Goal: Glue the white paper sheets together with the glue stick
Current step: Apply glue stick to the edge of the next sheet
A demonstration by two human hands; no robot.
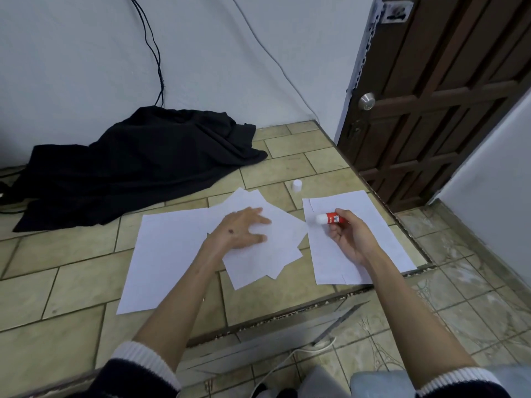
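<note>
Glue stick (333, 218) pinched in right hand (349, 237) grip

Matt white paper sheets (258, 254), glossy red plastic glue stick (333, 218), smooth white plastic cap (297, 185), matt black cloth (138, 165), beige tiled floor (71, 282), dark wooden door (445, 96), shiny metal knob (367, 101)
</note>
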